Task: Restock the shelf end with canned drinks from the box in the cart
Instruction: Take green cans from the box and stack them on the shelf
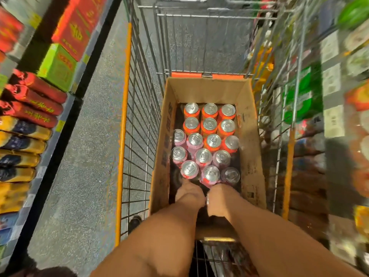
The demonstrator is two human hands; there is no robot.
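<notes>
Both hands deep in the box among cans, wire cart around, grip unclear

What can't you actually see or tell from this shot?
- Head view: the fingers of the left hand and right hand are hidden behind the hands, deep in the box.
- Anything they hold: hidden too.
- Shelf goods at right: blurred.
- Can labels: only tops show.

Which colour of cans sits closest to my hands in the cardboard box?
The pink cans, grouped at the near end of the brown cardboard box, right beyond both hands. The orange cans fill the far end.
</notes>
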